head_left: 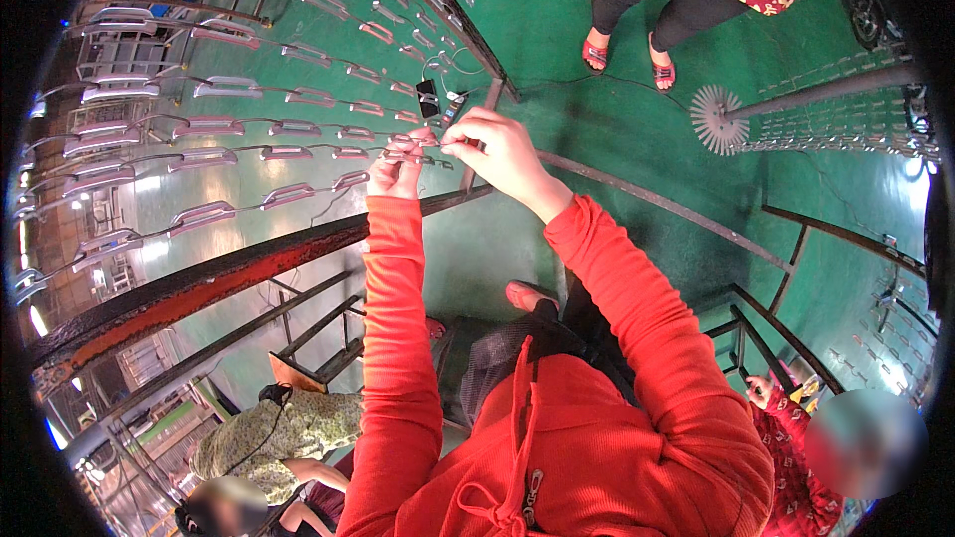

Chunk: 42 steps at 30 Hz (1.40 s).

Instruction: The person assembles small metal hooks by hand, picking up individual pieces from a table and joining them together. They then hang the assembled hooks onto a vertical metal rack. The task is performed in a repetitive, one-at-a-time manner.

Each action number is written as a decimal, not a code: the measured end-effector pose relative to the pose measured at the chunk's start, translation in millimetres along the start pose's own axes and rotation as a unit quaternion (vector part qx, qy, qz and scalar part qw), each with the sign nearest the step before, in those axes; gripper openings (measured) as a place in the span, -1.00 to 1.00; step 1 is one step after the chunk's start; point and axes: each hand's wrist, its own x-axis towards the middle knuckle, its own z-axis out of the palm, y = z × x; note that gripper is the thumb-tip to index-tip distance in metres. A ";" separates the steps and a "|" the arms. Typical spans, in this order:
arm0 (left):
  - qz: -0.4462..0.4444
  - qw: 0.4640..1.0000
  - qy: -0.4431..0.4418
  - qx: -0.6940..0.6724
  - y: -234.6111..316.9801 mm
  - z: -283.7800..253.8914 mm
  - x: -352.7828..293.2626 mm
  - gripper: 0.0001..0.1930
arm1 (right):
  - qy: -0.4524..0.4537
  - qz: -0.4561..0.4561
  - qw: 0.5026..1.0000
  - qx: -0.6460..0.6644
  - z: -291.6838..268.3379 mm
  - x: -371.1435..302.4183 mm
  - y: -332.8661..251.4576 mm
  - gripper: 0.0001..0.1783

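Strands of shiny, elongated metal loops shaped like handles (204,126) hang in rows from the left. At the near end of these rows, my left hand (396,171) is closed, its fingers around one of the small metal handles (435,162). My right hand (507,154) meets it from the right, thumb and forefinger pinched together close to the left fingertips. What the right fingers pinch is too small to make out; thin wire runs between the loops there. Both arms reach forward in red sleeves.
A dark metal frame bar (239,273) crosses below the strands. Black phone-like object (427,97) lies beyond my hands. One person in red sandals (595,55) stands ahead; others sit at lower left and lower right. A round rack of metal spokes (718,120) stands right.
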 end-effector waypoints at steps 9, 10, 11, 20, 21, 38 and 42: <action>-0.011 0.999 -0.004 0.039 -6.1 -0.1 1.6 -0.82 | -0.005 0.015 0.997 -0.078 1.5 3.8 3.3 -0.90; -0.032 0.999 0.009 -0.003 -13.5 -3.4 1.3 -0.83 | -0.013 0.010 0.996 -0.083 0.6 4.3 3.9 -0.89; -0.053 0.997 0.021 -0.045 -23.1 -17.6 1.6 -0.84 | -0.020 0.005 0.996 -0.089 4.7 6.8 4.0 -0.89; -0.186 0.980 0.051 -0.037 -78.4 -74.1 18.0 -0.49 | 0.008 0.030 0.996 -0.079 4.9 6.7 1.0 -0.86; -0.167 0.978 -0.005 -0.121 -84.9 -85.3 21.2 -0.47 | 0.006 0.023 0.997 -0.080 3.3 8.4 0.6 -0.86; -0.134 0.988 -0.008 -0.081 -54.5 -23.8 10.9 -0.70 | 0.076 0.064 0.995 0.007 -15.5 -6.8 13.4 -0.84; -0.203 0.936 -0.007 -0.288 -77.1 -35.0 13.9 -0.78 | 0.054 0.111 0.991 -0.045 -12.8 -17.2 35.5 -0.86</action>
